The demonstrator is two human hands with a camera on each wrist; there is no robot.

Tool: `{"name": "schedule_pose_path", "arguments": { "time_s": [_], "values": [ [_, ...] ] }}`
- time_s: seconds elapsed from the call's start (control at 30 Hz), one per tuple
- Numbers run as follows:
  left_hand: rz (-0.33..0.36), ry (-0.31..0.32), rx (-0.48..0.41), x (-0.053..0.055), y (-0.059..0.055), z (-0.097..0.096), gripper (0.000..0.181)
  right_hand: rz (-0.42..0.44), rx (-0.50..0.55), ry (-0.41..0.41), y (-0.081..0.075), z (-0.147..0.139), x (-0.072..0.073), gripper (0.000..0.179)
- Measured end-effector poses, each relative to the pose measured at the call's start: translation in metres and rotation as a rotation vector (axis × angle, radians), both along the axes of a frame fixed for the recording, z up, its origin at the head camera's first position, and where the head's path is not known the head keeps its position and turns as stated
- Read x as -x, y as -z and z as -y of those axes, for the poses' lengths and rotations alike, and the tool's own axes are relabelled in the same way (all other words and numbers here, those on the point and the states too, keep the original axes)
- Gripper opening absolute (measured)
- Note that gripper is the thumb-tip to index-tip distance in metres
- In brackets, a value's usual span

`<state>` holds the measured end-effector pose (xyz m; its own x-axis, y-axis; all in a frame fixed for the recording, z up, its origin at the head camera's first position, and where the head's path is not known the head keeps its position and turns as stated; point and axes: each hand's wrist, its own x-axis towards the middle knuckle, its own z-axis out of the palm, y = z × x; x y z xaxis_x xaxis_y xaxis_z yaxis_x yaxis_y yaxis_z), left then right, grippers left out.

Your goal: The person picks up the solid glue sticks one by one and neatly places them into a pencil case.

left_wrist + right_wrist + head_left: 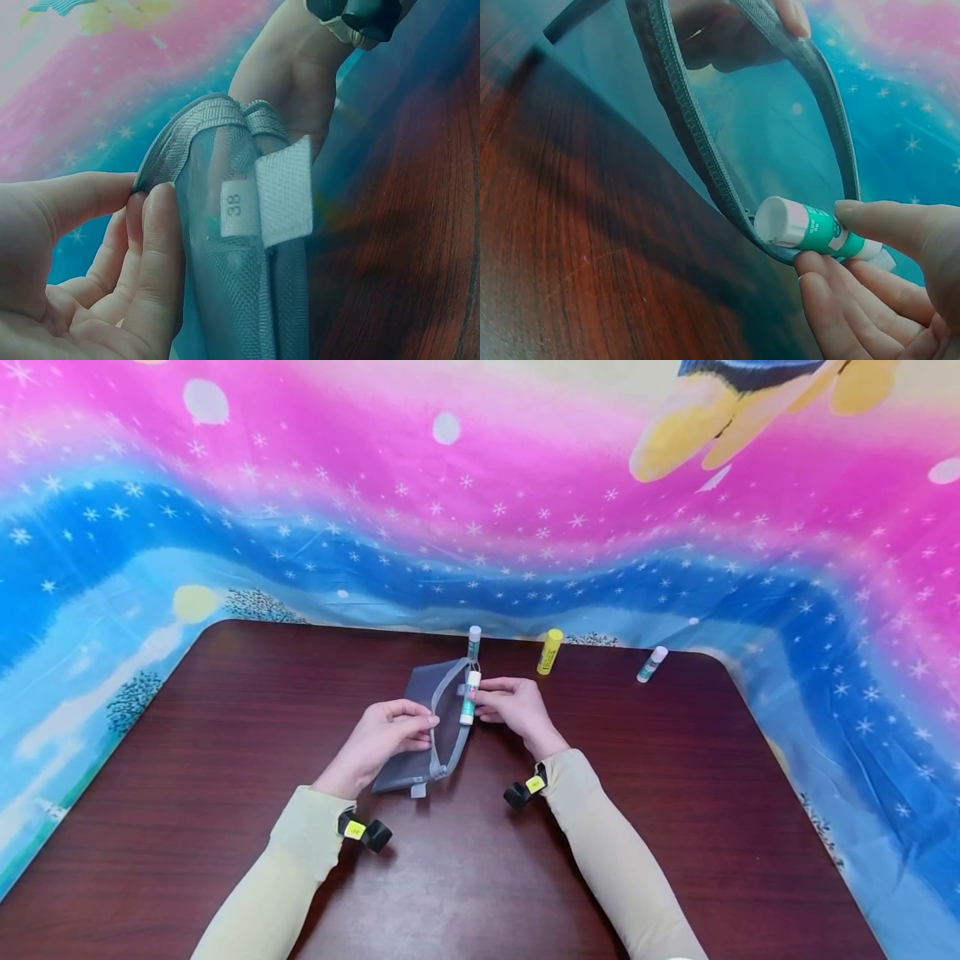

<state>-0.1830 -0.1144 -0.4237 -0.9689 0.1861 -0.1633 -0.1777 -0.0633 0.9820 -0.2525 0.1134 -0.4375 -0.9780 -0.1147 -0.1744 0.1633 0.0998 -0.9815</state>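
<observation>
A grey see-through zip pouch [429, 681] stands with its mouth spread open near the middle of the table. My left hand [378, 739] pinches one zipped edge [161, 154] of the mouth between thumb and fingers. On the other side, my right hand [517, 710] holds a white and green glue stick [825, 232] between thumb and fingers. That glue stick lies at the pouch's far rim, its white end pointing at the opening in the right wrist view. Whether the right fingers also touch the rim, I cannot tell. A label marked 38 [234, 206] shows on the pouch.
Just behind the pouch stands another white-capped glue stick [474, 645]. Farther right are a yellow glue stick [549, 653] and a white and green one [652, 665]. The dark wood table [420, 893] ends at a patterned cloth [375, 518] hung behind it.
</observation>
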Motion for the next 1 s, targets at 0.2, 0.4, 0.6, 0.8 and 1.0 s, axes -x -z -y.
{"name": "schedule_pose_path", "arguments": {
  "time_s": [0.2,0.4,0.6,0.8,1.0],
  "values": [
    [0.009,-0.002,-0.012,-0.0001,0.0006,-0.0016,0.022,0.036,-0.027,0.005,0.0007,0.0017,0.0005,0.033],
    [0.013,-0.002,-0.012,0.0,0.0015,-0.0023,0.022,0.039,-0.047,-0.007,0.0014,0.0031,-0.0002,0.033],
    [0.014,0.001,-0.014,0.0002,0.001,-0.002,0.022,0.029,-0.07,-0.01,0.0009,0.0051,0.0005,0.033],
    [0.019,0.005,0.002,-0.0006,-0.0002,-0.0018,0.023,0.031,-0.092,-0.018,-0.0011,0.0076,-0.0013,0.037],
    [0.008,0.004,-0.002,-0.0001,0.0004,-0.0021,0.022,0.025,-0.106,-0.006,-0.0021,0.009,-0.0035,0.044]
  ]
}}
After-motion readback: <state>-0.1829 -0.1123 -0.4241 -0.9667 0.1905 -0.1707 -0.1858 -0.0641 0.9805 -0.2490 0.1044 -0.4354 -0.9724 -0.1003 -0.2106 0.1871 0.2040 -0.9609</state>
